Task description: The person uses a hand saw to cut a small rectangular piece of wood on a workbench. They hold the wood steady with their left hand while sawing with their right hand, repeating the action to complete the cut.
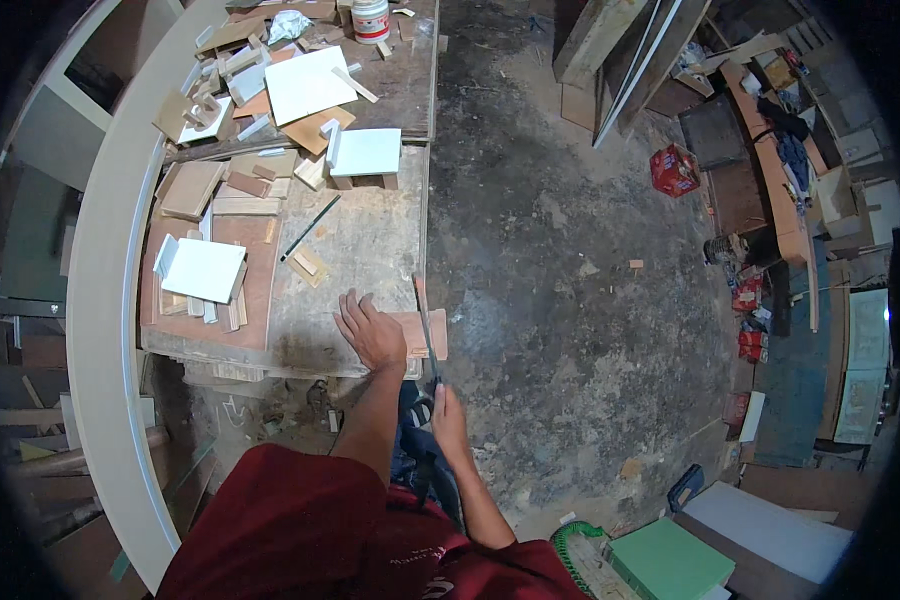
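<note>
A thin reddish-brown wooden board [434, 322] lies at the bench's right edge, with its end sticking out past the edge. My left hand [373, 333] rests flat on the bench and the board's left part, fingers spread. In my right hand [449, 420], the fingers are wrapped round the handle of a hand saw [427, 326]. Its narrow blade points away from me and crosses the board near the overhanging end. Whether the teeth are in a cut is too small to tell. A dark thin strip [310, 228] and a small wood offcut [306, 266] lie beyond my left hand.
White-faced panels [202, 270] sit on wood pieces at the bench's left, with another white panel [368, 151] farther back. Scraps and a white tub [370, 20] occupy the far bench. A long pale board [105, 290] stands left. A green box [672, 560] sits on the right.
</note>
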`<state>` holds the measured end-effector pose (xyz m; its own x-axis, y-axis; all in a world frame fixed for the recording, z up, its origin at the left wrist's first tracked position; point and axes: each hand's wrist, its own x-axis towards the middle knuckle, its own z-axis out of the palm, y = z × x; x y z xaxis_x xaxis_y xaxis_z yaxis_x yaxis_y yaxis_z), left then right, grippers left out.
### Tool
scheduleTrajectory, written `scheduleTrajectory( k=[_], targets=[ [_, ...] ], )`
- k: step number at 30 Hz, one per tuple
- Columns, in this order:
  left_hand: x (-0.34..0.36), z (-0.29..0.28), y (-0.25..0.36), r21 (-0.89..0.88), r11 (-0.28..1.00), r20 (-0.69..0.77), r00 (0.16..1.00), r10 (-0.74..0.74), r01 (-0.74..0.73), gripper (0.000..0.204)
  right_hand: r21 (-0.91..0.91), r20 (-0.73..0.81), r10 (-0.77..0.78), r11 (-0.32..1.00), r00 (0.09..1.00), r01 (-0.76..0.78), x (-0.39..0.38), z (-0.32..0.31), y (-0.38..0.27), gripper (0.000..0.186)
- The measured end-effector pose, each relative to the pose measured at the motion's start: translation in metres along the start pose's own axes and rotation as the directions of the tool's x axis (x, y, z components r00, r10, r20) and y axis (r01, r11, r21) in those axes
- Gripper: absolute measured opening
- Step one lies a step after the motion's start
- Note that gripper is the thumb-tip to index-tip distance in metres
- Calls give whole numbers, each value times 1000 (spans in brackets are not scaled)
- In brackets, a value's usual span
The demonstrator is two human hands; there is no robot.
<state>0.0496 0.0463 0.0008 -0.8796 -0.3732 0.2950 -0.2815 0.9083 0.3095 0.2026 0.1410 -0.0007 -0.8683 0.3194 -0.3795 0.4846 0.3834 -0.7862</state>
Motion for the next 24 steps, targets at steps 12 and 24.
scheduleTrajectory(
  k=[12, 24],
  targets=[
    [-6, -3, 4, 32, 999, 70, 997, -31, 29, 38, 32, -24, -13, 999, 1000, 14, -22, 2, 1, 45],
    [-1, -3, 1, 9, 999, 105, 993, -44, 44, 42, 75, 43, 67, 995, 997, -70, 3, 13, -15, 46]
  ],
)
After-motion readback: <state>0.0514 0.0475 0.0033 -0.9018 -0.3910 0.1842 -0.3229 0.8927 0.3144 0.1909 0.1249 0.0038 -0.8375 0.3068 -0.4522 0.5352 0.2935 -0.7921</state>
